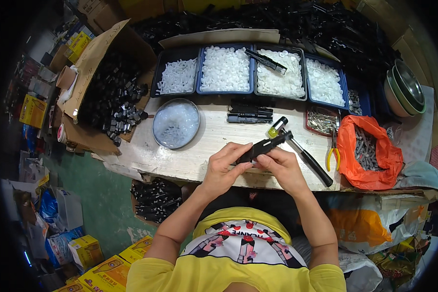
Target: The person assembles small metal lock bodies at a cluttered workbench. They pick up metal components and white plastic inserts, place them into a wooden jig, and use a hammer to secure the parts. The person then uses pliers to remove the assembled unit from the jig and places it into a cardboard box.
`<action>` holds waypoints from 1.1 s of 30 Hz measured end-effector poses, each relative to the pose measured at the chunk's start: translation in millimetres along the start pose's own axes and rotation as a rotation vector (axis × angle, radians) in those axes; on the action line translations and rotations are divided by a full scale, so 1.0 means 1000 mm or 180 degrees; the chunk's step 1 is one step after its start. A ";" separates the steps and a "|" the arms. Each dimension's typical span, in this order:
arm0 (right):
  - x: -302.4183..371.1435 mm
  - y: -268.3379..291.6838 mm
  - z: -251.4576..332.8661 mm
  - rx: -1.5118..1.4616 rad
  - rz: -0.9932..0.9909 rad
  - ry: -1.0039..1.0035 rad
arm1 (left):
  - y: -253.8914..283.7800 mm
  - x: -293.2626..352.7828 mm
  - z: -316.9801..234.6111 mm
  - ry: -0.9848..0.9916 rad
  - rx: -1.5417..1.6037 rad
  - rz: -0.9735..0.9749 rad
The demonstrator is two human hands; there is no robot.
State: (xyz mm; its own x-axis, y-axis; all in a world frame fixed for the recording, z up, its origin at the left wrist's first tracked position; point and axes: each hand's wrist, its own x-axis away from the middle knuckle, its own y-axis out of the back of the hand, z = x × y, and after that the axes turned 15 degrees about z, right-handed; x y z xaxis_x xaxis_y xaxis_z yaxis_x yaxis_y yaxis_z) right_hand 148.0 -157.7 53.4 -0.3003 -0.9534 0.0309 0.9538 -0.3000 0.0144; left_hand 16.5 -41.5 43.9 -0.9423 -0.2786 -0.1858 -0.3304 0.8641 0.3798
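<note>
Both my hands hold a long black plastic piece [258, 150] above the front of the bench. My left hand [222, 170] grips its left end between thumb and fingers. My right hand [284, 170] pinches it further right, with the far end pointing up and away. Just beyond it lies a hammer [309, 163] with a yellow and dark head and a black grip. Several similar black pieces [249, 116] lie side by side behind my hands. Another black piece [267, 62] rests across two trays of white parts.
Trays of small white parts [226, 68] line the back. At left are a round metal dish [195, 109] and a cardboard box [90, 80] of black parts. Yellow-handled pliers [333, 158], a tray of metal pins [321, 119] and an orange-red bag [348, 151] of grey parts stand right.
</note>
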 end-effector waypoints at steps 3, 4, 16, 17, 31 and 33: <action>0.015 0.012 0.001 0.2655 -0.1015 0.1152 | 0.010 0.008 0.005 0.0094 -0.0195 0.0010; 0.018 0.012 0.014 0.3073 -0.0917 0.1182 | 0.011 0.010 0.009 0.0095 -0.0297 -0.0006; 0.002 -0.005 -0.024 0.3397 0.0228 0.0749 | 0.014 0.019 0.022 0.0175 -0.1357 0.0248; 0.001 -0.008 -0.025 0.3357 0.0238 0.0709 | 0.013 0.021 0.026 0.0201 -0.1390 0.0245; 0.004 -0.003 -0.031 0.3312 0.0297 0.0479 | 0.020 0.012 0.034 0.0753 -0.1107 0.0712; 0.006 0.010 -0.029 0.3187 0.0118 0.0576 | 0.020 0.012 0.028 0.0670 -0.1030 0.0653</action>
State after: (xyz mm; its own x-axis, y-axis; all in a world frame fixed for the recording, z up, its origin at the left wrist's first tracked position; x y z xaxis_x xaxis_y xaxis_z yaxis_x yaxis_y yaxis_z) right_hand 155.5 -167.1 24.6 -0.1863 -0.9772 -0.1022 0.4957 -0.1833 0.8490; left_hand 0.4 -15.8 24.5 -0.9697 -0.2233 0.0992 -0.1038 0.7439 0.6602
